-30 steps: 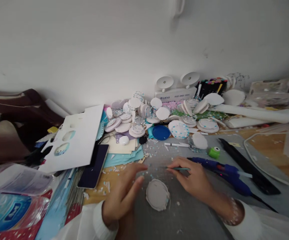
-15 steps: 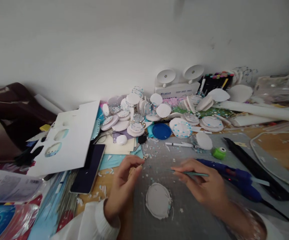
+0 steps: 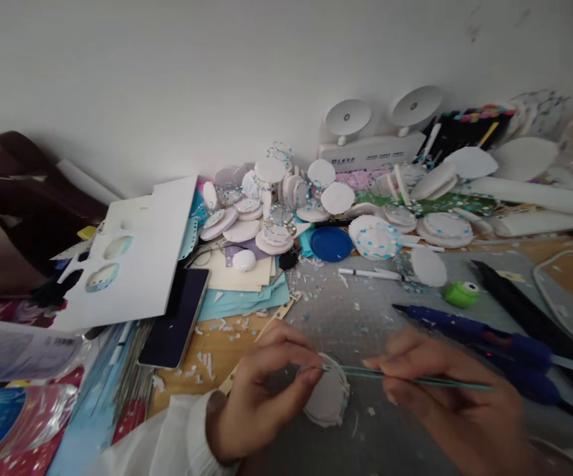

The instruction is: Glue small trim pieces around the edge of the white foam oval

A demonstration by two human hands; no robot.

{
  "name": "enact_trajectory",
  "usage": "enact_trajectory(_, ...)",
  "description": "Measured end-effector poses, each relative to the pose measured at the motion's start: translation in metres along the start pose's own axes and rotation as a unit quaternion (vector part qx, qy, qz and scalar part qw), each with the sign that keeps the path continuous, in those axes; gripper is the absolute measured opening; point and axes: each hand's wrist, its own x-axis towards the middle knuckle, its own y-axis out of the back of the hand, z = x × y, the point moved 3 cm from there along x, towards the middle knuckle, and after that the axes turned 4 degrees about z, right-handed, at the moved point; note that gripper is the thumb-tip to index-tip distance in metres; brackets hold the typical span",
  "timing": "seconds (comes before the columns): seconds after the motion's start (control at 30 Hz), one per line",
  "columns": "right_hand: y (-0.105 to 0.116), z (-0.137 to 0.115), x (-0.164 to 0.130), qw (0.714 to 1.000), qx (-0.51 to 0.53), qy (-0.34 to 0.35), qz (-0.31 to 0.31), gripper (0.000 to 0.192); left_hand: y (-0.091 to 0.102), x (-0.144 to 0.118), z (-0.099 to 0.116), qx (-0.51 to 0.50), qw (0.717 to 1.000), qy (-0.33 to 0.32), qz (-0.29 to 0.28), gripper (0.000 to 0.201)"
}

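In my right hand (image 3: pixel 449 396) is a pair of thin teal tweezers (image 3: pixel 365 373), gripped between thumb and fingers with the tips pointing left. Those tips reach the pinched thumb and forefinger of my left hand (image 3: pixel 271 383). Whatever is between the left fingertips is too small to make out. Just behind and below the fingertips, a round white paper disc (image 3: pixel 326 396) with a layered edge lies on the grey cutting mat (image 3: pixel 365 436). Part of the disc is covered by my left fingers.
A blue glue gun (image 3: pixel 494 344) and a green punch (image 3: pixel 460 294) lie to the right. White discs with blue dots (image 3: pixel 375 237) pile up along the wall, near a blue lid (image 3: pixel 332 244). On the left are a phone (image 3: pixel 174 317) and a white cut-out board (image 3: pixel 142 258).
My left hand has moved right and down, over the disc's edge. The tweezers' tips now meet its fingertips, where before the hands were apart. The view has shifted somewhat.
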Motion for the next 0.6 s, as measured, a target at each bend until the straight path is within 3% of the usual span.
enact_trajectory(0.17,0.0040,0.0008,0.0019,0.998,0.021,-0.046,0.038,0.002,0.0009,0.0011,0.0002,-0.012,1.000,0.011,-0.013,0.013)
enact_trajectory(0.6,0.0013,-0.0041,0.0045,0.998,0.011,-0.052,0.025,0.006,0.0006,0.0032,0.0025,0.013,0.999,-0.021,-0.035,0.012)
